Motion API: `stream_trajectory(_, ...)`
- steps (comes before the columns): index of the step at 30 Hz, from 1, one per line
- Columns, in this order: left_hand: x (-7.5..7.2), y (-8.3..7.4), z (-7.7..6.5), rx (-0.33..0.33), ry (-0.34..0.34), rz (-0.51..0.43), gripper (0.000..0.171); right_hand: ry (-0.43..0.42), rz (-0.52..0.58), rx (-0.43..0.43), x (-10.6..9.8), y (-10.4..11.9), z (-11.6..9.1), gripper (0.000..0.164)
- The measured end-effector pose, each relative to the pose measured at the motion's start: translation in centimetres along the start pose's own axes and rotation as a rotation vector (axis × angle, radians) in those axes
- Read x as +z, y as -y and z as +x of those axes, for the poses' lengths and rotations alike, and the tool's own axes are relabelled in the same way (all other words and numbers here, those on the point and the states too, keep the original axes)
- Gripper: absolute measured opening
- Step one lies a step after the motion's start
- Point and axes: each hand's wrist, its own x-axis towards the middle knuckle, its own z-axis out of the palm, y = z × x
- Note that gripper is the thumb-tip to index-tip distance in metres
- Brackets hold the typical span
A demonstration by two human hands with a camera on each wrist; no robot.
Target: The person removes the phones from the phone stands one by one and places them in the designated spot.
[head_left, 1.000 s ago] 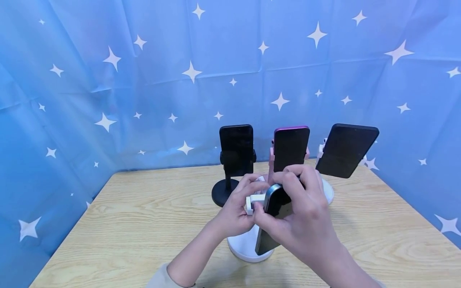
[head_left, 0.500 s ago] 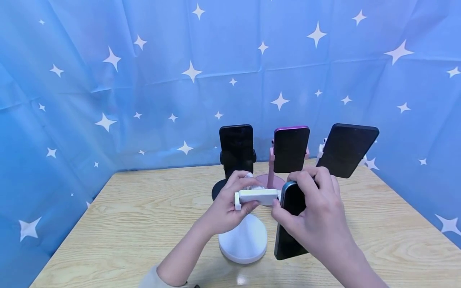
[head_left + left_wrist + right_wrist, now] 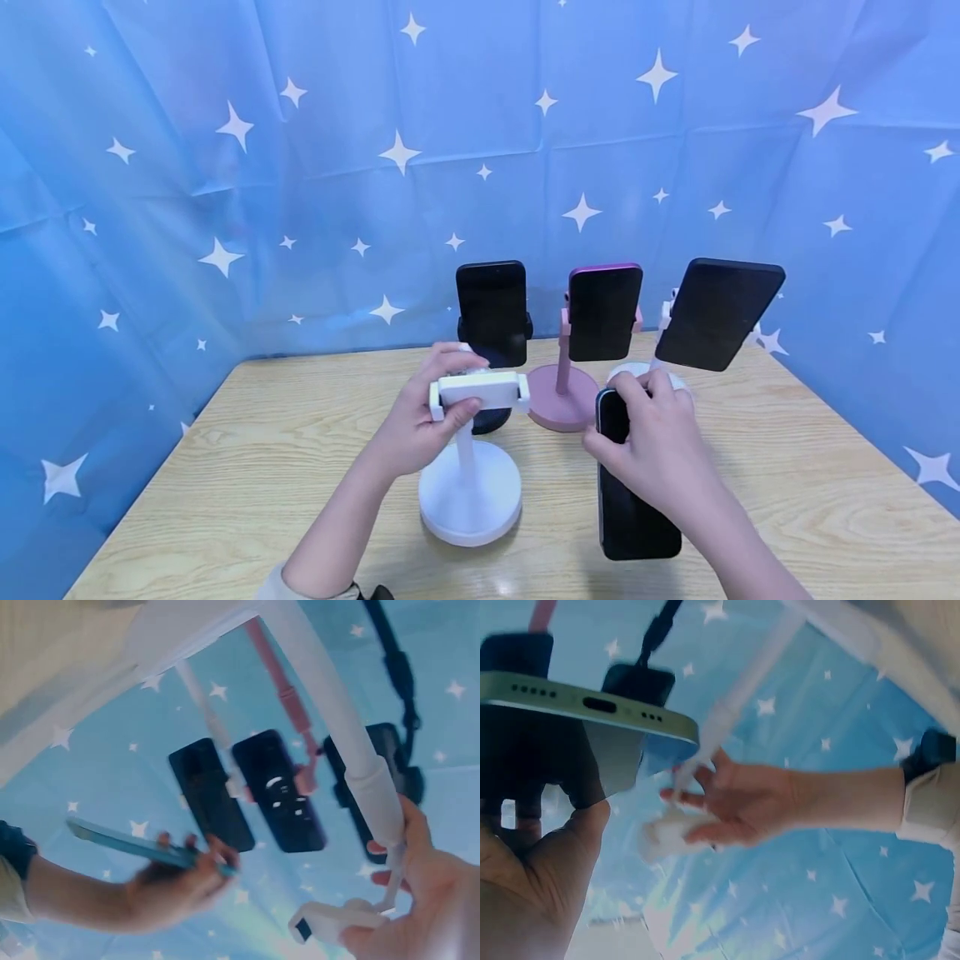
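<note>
The left hand [image 3: 423, 421] pinches the clamp [image 3: 487, 390] of the front white stand [image 3: 470, 500] between thumb and fingers. The right hand [image 3: 663, 446] grips a phone [image 3: 637, 529] near its upper end — held above the bench [image 3: 285, 475], right of that stand, apart from its clamp.

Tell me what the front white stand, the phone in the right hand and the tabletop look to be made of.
Front white stand: probably plastic, smooth and satin, judging by its even white surface. Phone: the dark, glossy front looks like glass; the smooth, tinted rim could be metal or plastic. Tabletop: pale wood or laminate, with visible grain and faint sheen.
</note>
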Motion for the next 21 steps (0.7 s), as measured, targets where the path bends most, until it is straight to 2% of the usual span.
stream_trajectory(5,-1.8,0.7,-0.4,-0.035,-0.057,0.014,0.031,0.149,-0.038,0.059,1.9,-1.9,0.7,0.047)
stream_trajectory(11,-3.4,2.1,-0.5,-0.029,-0.11,0.056,0.031,0.261,-0.062,0.09,3.7,-3.6,1.1,0.061)
stream_trajectory(21,-6.1,3.8,0.0,-0.092,-0.236,0.111,0.032,0.292,-0.066,0.083,4.6,-4.4,0.9,0.056)
